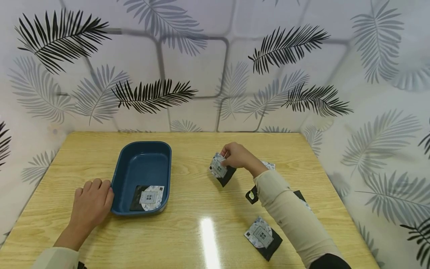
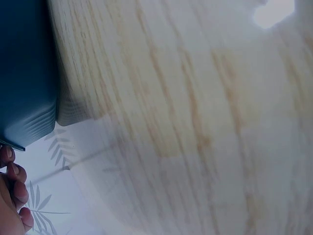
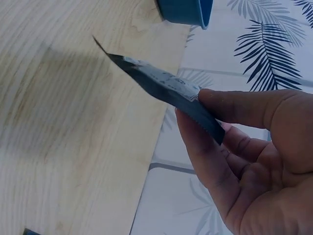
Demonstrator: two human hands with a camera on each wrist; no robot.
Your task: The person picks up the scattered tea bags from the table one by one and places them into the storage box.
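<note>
In the head view, my right hand [image 1: 237, 156] pinches a black-and-white packet [image 1: 218, 169] between thumb and fingers, raised above the table. The right wrist view shows this flat packet [image 3: 161, 83] nearly edge-on. On the left stands a blue plastic bin [image 1: 142, 164] with rounded corners. Another such packet [image 1: 147, 198] lies at its near end. My left hand [image 1: 91, 203] grips the bin's left rim; in the left wrist view its curled fingers [image 2: 18, 183] show at the rim's edge.
A loose packet [image 1: 263, 237] lies at the near right. Further packets, including a black one [image 1: 251, 195], are partly hidden by my right sleeve [image 1: 295, 213]. The wooden table [image 1: 188, 231] meets a leaf-patterned backdrop [image 1: 208, 67] behind and at both sides.
</note>
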